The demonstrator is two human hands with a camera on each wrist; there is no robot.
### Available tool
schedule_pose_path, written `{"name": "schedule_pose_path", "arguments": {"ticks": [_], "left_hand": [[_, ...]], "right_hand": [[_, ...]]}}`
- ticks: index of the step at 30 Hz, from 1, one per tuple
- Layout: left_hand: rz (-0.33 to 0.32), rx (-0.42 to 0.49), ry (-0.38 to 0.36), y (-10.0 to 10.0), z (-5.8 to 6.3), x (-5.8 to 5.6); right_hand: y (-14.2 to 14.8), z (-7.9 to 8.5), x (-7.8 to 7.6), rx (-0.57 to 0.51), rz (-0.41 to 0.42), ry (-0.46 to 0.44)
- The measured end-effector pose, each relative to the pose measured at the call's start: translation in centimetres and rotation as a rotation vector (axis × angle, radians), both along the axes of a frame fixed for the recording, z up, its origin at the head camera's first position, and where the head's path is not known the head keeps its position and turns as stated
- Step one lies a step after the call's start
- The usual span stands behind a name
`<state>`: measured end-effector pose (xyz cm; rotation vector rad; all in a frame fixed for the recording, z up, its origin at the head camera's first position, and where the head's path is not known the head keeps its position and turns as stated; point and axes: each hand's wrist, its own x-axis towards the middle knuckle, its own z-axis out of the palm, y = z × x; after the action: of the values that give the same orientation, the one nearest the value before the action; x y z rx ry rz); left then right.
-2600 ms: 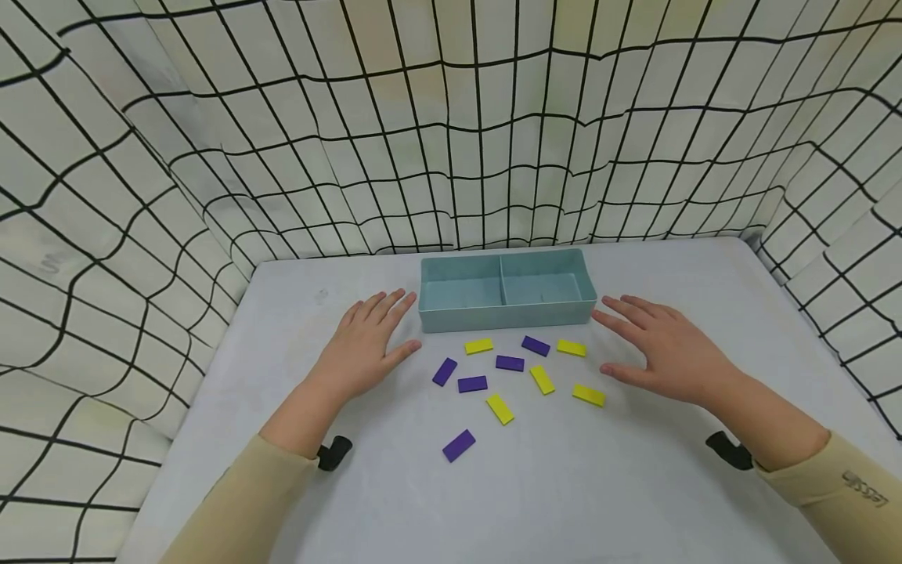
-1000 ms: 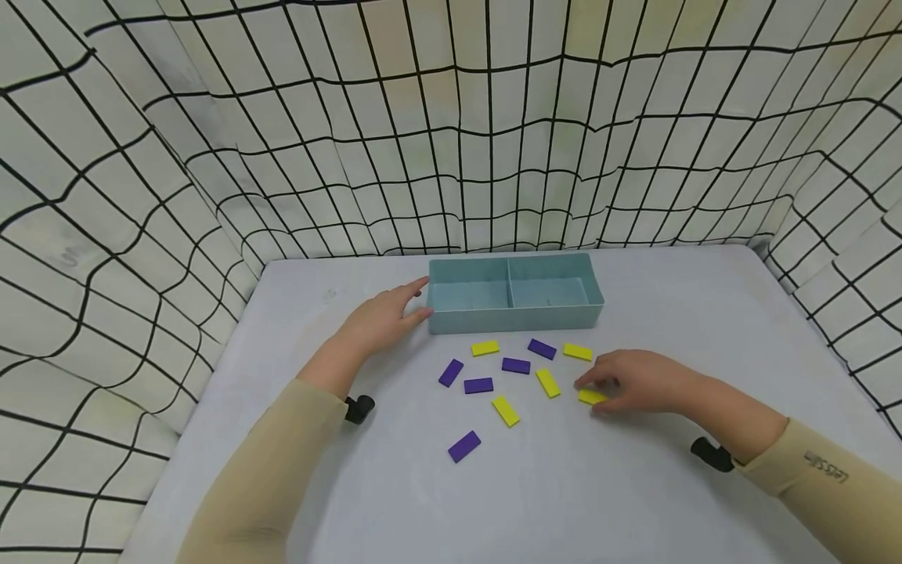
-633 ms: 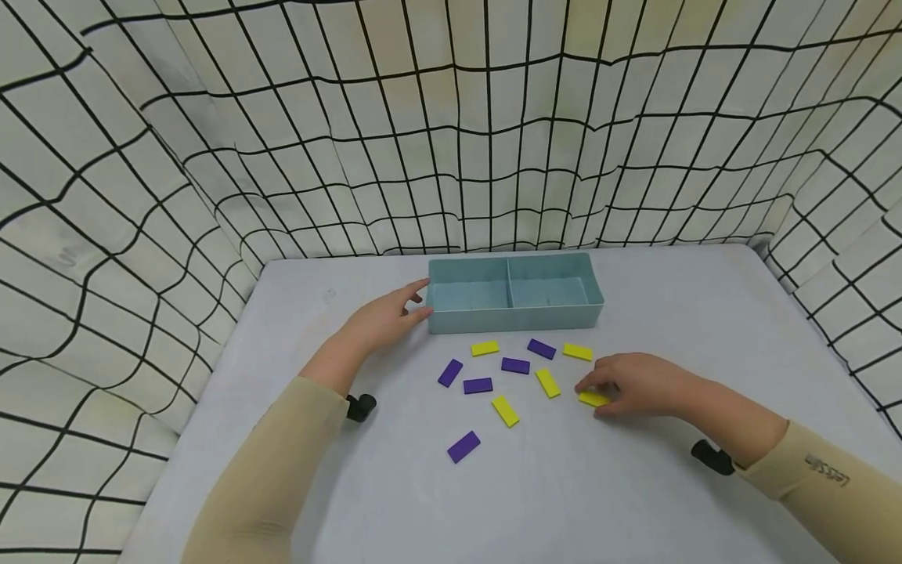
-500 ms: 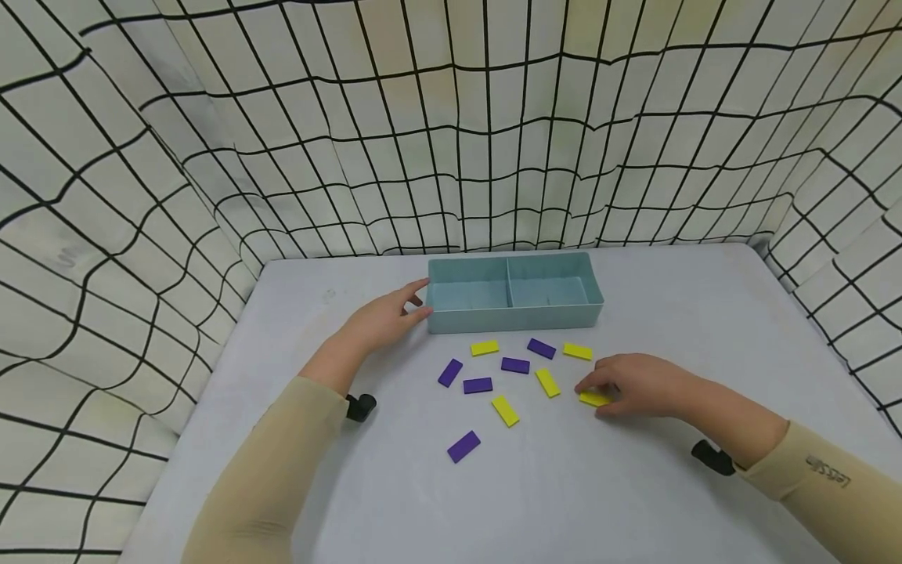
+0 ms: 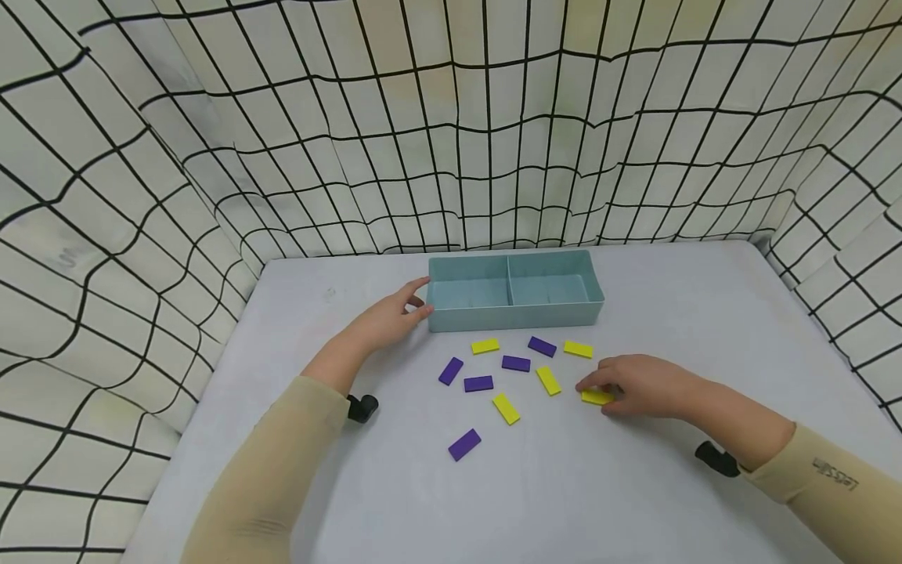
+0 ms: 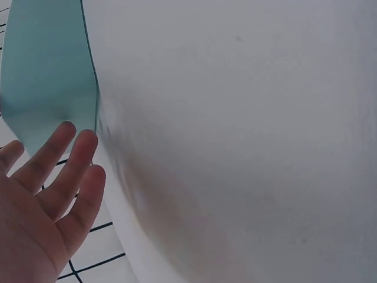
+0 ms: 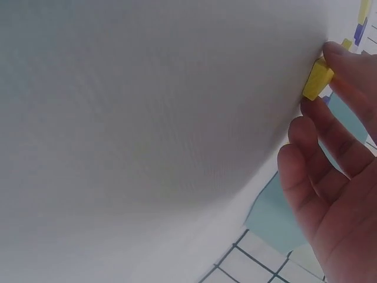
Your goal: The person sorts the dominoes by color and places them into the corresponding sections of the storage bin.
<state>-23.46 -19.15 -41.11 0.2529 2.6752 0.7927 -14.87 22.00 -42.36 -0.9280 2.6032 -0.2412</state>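
Observation:
My left hand rests its fingertips against the left end of a blue-green two-compartment box. In the left wrist view its fingers are only loosely bent beside the box wall. Over on the right, my right hand pinches a yellow block between thumb and finger, low at the table. The right wrist view shows this yellow block between the thumb and a fingertip, while the other fingers hold nothing. Both compartments appear bare inside.
Several purple blocks and yellow blocks lie scattered flat in front of the box. One purple block sits nearest the person. A white wall with black grid lines encloses the white table at the back and sides.
My left hand has moved to the box's left end. The right hand has come down to the rightmost yellow block and taken it between thumb and finger; the block has shifted slightly right.

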Motion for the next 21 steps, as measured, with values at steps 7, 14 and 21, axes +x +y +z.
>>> {"name": "schedule_pose_path", "arguments": {"ticks": [7,14,21], "left_hand": [[0.024,0.082,-0.068,-0.2,-0.4,-0.3],[0.017,0.084,-0.074,-0.5,-0.5,-0.6],[0.009,0.079,-0.077,-0.3,-0.3,-0.7]], "right_hand": [[0.3,0.0,0.0,-0.010,-0.001,0.003],[0.2,0.2,-0.4,-0.020,0.013,0.008],[0.0,0.8,-1.1,-0.013,0.015,0.031]]}}
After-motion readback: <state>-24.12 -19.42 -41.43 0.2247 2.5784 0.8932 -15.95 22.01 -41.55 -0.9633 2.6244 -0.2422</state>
